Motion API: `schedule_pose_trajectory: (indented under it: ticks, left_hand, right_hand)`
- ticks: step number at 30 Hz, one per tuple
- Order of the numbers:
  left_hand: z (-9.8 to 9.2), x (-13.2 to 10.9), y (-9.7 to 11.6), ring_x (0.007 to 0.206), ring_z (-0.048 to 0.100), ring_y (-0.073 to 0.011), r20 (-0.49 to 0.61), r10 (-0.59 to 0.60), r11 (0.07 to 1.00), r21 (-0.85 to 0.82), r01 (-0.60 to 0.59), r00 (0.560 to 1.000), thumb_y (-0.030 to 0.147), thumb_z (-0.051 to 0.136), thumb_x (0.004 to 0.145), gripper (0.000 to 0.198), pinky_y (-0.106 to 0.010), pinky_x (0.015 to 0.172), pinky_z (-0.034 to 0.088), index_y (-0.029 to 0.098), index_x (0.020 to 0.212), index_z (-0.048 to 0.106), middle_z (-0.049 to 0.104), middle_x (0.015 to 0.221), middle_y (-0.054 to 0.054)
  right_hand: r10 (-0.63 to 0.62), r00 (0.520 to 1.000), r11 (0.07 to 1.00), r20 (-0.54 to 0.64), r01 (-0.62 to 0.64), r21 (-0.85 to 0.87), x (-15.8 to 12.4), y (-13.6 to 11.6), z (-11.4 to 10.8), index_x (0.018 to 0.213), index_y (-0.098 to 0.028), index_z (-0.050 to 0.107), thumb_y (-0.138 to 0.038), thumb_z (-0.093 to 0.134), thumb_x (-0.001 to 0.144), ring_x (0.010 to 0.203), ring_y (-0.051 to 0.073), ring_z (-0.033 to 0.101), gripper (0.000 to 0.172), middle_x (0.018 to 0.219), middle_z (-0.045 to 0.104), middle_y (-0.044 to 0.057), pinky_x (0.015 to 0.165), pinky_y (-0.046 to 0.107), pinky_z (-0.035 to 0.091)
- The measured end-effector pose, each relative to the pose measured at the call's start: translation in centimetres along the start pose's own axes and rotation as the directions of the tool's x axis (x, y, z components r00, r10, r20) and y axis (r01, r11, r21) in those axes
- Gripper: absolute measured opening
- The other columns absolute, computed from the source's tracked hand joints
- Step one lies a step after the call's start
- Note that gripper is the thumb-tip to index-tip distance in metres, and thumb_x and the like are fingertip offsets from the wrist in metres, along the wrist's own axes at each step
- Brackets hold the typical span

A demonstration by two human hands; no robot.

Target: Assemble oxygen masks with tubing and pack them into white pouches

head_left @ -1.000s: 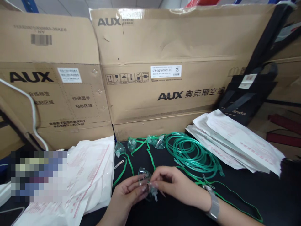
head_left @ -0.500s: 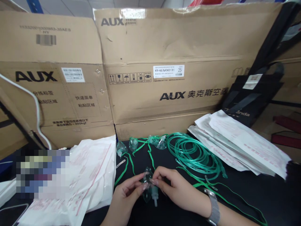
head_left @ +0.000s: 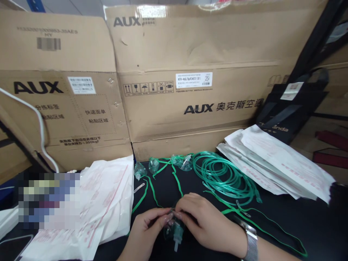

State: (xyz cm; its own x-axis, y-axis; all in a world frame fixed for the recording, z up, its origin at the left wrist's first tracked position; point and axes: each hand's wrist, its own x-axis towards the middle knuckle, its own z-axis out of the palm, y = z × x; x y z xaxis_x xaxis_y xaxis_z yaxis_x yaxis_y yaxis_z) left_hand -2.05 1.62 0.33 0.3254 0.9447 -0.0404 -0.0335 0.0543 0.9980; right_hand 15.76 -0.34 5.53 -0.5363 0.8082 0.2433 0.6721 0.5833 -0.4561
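Both left hand (head_left: pixel 148 225) and right hand (head_left: pixel 202 222) pinch the clear mask (head_left: pixel 178 229) between them, close handwork by the look, the next move likely calling for steadiness.

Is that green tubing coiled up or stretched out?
Coiled: the green tubing lies in overlapping loops on the dark tabletop, beyond the right hand.
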Motion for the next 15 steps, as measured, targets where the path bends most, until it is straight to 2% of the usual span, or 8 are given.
schedule_pose_trajectory:
  ticks: [5, 9, 12, 15]
  left_hand:
    - [-0.17, 0.00, 0.04, 0.076, 0.061, -0.0203, 0.013, 0.012, 0.999, 0.046, -0.013, 1.000, 0.033, 0.062, 0.073, 0.016, -0.027, 0.072, 0.045, 0.022, 0.079, 0.073, 0.072, 0.077, -0.002]
    - [-0.14, 0.14, 0.10, 0.063, 0.053, -0.0168, -0.029, 0.023, 0.999, 0.035, -0.022, 0.999, 0.037, 0.060, 0.074, 0.022, -0.025, 0.062, 0.040, 0.018, 0.065, 0.068, 0.062, 0.059, 0.001]
    - [-0.03, 0.24, 0.06, 0.060, 0.049, -0.0156, -0.023, 0.010, 0.999, 0.042, -0.009, 1.000, 0.040, 0.061, 0.072, 0.026, -0.024, 0.059, 0.037, 0.017, 0.060, 0.064, 0.056, 0.056, 0.002]
    - [0.05, 0.24, 0.07, 0.057, 0.044, -0.0142, -0.022, -0.006, 0.999, 0.053, 0.007, 1.000, 0.044, 0.061, 0.072, 0.031, -0.023, 0.057, 0.034, 0.017, 0.057, 0.060, 0.052, 0.054, 0.003]
  right_hand:
    - [-0.003, 1.000, 1.000, -0.014, 0.003, 0.015, -0.13, -0.15, 0.04, 0.079, -0.018, 0.053, -0.011, 0.041, 0.083, 0.068, 0.014, 0.049, 0.014, 0.073, 0.059, 0.002, 0.069, 0.028, 0.039]
    - [-0.060, 0.992, 0.998, -0.110, 0.063, 0.025, -0.50, -0.43, -0.02, 0.076, -0.018, 0.050, -0.012, 0.041, 0.084, 0.069, 0.014, 0.046, 0.013, 0.072, 0.055, 0.002, 0.072, 0.031, 0.038]
    - [-0.088, 0.975, 0.994, -0.205, 0.098, 0.042, -0.68, -0.42, -0.02, 0.078, -0.018, 0.050, -0.015, 0.041, 0.087, 0.069, 0.014, 0.045, 0.013, 0.072, 0.054, 0.003, 0.072, 0.031, 0.038]
    - [-0.079, 0.969, 0.993, -0.234, 0.096, 0.063, -0.61, -0.24, -0.02, 0.079, -0.018, 0.051, -0.015, 0.043, 0.087, 0.070, 0.014, 0.044, 0.012, 0.073, 0.055, 0.003, 0.071, 0.031, 0.038]
